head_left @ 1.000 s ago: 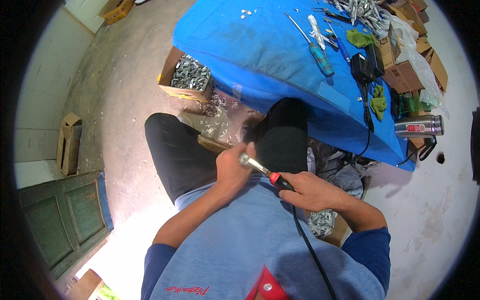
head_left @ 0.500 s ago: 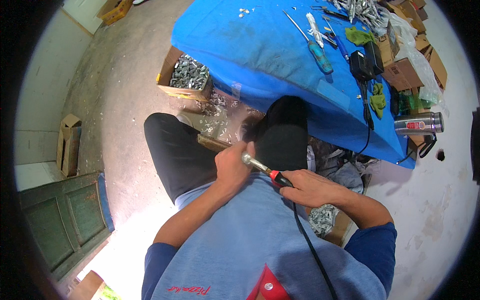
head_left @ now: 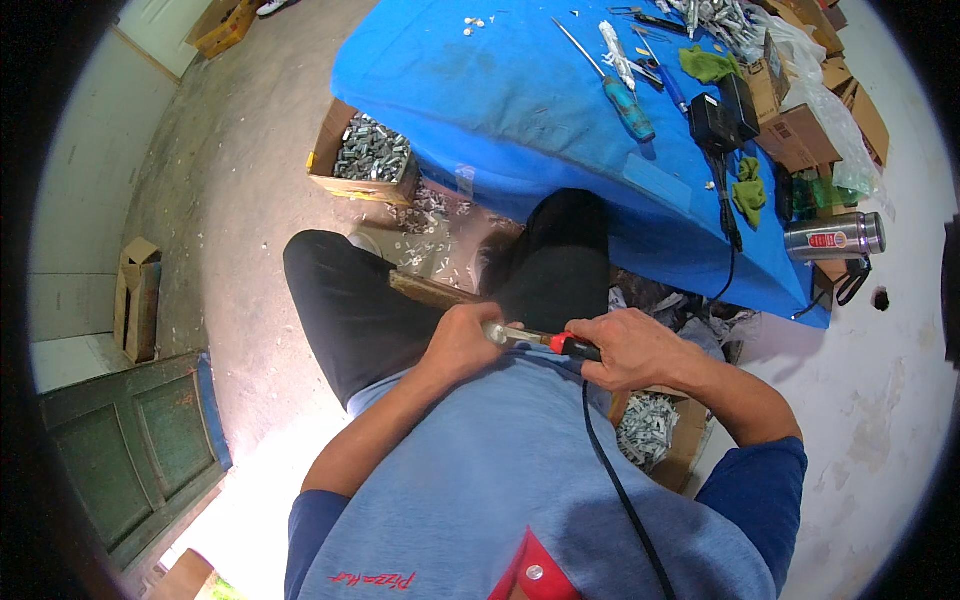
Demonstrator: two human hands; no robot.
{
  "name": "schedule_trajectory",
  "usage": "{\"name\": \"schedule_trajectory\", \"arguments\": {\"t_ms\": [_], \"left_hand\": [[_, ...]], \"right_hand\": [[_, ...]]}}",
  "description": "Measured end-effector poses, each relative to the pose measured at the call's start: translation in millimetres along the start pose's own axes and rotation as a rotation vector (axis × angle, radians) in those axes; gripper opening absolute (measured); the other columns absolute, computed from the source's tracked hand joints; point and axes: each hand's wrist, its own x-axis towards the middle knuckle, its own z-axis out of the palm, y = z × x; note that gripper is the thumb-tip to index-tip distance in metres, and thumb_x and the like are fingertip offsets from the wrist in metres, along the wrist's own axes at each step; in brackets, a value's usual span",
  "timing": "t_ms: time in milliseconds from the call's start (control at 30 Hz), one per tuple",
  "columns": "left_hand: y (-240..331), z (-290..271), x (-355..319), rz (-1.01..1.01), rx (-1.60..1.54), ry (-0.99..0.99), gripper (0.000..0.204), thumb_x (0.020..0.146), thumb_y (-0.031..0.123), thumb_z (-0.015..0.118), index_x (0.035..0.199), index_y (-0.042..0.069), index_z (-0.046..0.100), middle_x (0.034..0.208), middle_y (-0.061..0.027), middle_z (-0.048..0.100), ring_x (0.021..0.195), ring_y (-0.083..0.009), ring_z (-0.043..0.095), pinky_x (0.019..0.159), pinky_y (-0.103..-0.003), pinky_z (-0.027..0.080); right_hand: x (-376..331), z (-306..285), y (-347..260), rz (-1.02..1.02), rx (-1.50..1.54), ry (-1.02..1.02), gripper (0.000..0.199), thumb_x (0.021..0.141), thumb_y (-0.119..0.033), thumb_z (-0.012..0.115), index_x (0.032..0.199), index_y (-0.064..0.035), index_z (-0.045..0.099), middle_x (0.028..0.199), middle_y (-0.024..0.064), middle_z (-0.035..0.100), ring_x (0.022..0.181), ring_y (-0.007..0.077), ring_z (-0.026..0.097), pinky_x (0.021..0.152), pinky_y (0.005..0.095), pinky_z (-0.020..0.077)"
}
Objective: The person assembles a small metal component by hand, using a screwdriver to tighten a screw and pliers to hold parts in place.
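Above my lap, my left hand [head_left: 460, 343] is closed around a small silvery part with a rounded end [head_left: 494, 332]; most of it is hidden by my fingers. My right hand [head_left: 632, 350] grips a corded hand tool [head_left: 575, 346] with a red-and-black handle and a metal shaft. The shaft points left, and its tip meets the silvery part or lies just beside it; I cannot tell which. From the handle a black cord [head_left: 618, 480] runs down over my shirt. A wooden board [head_left: 432, 291] lies across my thighs, just beyond my left hand.
A blue-covered table [head_left: 480, 90] stands ahead, bearing a teal-handled screwdriver [head_left: 628, 108], black power adapters [head_left: 712, 125], green cloths [head_left: 748, 190] and a steel flask [head_left: 835, 237]. Cardboard boxes of metal pieces stand on the floor left [head_left: 372, 150] and beside my right hip [head_left: 650, 425].
My right hand has moved slightly up and to the right, and the tool now lies more level. My left hand has dropped slightly, still around the silvery part.
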Motion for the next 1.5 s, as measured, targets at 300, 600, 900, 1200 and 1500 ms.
{"name": "schedule_trajectory", "arguments": {"t_ms": [300, 600, 900, 1200, 1500], "left_hand": [[3.7, 1.4, 0.1, 0.237, 0.131, 0.137, 0.022, 0.087, 0.015, 0.069, 0.073, -0.001, 0.064, 0.06, -0.0193, 0.056, 0.054, -0.0314, 0.059, 0.054, -0.039, 0.045], [13.8, -9.5, 18.7, 0.298, -0.039, 0.564, 0.031, 0.091, 0.014, 0.064, 0.065, -0.001, 0.057, 0.053, -0.0143, 0.052, 0.045, -0.0199, 0.052, 0.046, -0.036, 0.04], [15.6, -17.0, 43.5, 0.322, -0.127, 0.704, 0.033, 0.09, 0.012, 0.066, 0.063, -0.001, 0.051, 0.051, -0.0086, 0.044, 0.047, -0.0103, 0.041, 0.045, -0.032, 0.036], [6.2, -14.3, 31.4, 0.279, -0.006, 0.669, 0.029, 0.088, 0.013, 0.067, 0.065, -0.001, 0.056, 0.053, -0.0145, 0.049, 0.046, -0.0185, 0.048, 0.048, -0.035, 0.04], [-9.7, -4.9, 25.6, 0.234, 0.019, 0.58, 0.023, 0.087, 0.014, 0.067, 0.07, -0.001, 0.062, 0.058, -0.0186, 0.055, 0.051, -0.0307, 0.058, 0.052, -0.038, 0.044]], "right_hand": [[5.7, -8.1, 18.3, -0.162, -0.266, 0.108, 0.035, 0.078, -0.022, 0.065, 0.108, -0.0032, 0.06, 0.074, 0.0168, 0.064, 0.068, 0.0351, 0.063, 0.064, 0.0444, 0.0502], [16.9, 14.2, 2.8, 0.0, 1.006, -0.273, 0.034, 0.081, -0.015, 0.057, 0.11, 0.0024, 0.062, 0.073, 0.0087, 0.065, 0.064, 0.0147, 0.065, 0.058, 0.0306, 0.052], [13.2, 38.7, -8.4, -0.081, 1.009, -0.007, 0.032, 0.084, -0.01, 0.054, 0.114, 0.0008, 0.057, 0.091, 0.0092, 0.066, 0.078, 0.0149, 0.063, 0.071, 0.0305, 0.0516], [2.8, 9.8, -10.9, 0.011, 0.171, 0.249, 0.044, 0.085, -0.015, 0.05, 0.125, 0.0013, 0.047, 0.092, 0.0259, 0.061, 0.087, 0.043, 0.061, 0.079, 0.049, 0.0474], [17.8, -11.4, -12.1, -0.031, -0.022, 0.079, 0.054, 0.084, -0.016, 0.053, 0.13, 0.0117, 0.042, 0.102, 0.0311, 0.061, 0.097, 0.0456, 0.059, 0.086, 0.0507, 0.046]]}}
